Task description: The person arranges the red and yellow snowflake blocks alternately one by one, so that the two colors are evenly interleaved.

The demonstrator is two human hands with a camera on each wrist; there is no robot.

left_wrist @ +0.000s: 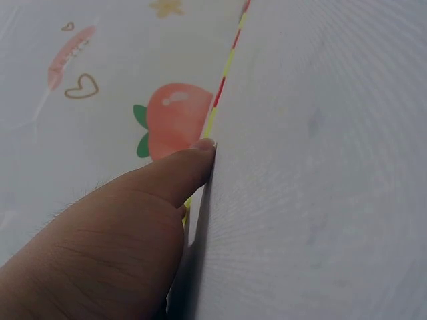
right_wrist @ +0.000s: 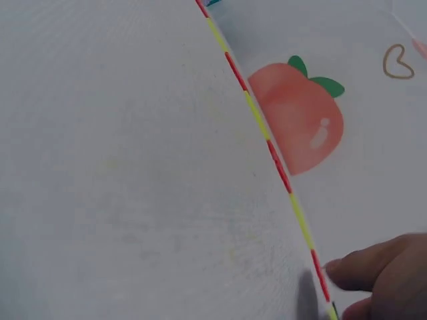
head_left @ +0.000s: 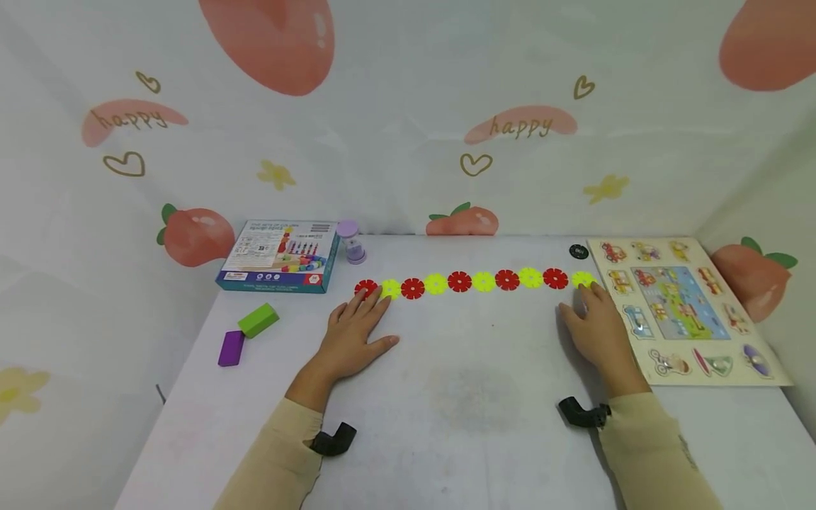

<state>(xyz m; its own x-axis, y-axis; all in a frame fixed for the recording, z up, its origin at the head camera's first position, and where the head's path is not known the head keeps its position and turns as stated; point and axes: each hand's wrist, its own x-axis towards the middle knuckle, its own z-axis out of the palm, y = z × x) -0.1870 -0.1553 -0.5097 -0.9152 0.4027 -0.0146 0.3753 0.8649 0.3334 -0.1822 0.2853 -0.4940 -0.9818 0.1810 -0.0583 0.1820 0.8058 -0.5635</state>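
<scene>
A row of flat, notched plastic discs, red and yellow-green by turns, runs across the table. My left hand (head_left: 350, 343) lies with fingers spread, its fingertips on the leftmost red disc (head_left: 365, 287) and beside the yellow-green disc (head_left: 390, 289). At the other end my right hand (head_left: 601, 333) touches the last yellow-green disc (head_left: 581, 278) with its fingertips, thumb held apart. Between the hands lie more discs, such as a red disc (head_left: 459, 281). In the left wrist view the thumb (left_wrist: 177, 170) points along the row; the right wrist view shows the right hand (right_wrist: 393, 273) at the row's end.
A toy box (head_left: 277, 256) and a purple sandglass (head_left: 351, 242) stand at the back left. Nearer me are a green block (head_left: 258, 321) and a purple block (head_left: 231, 348). A picture puzzle board (head_left: 688, 312) lies at right, by a small black disc (head_left: 579, 251).
</scene>
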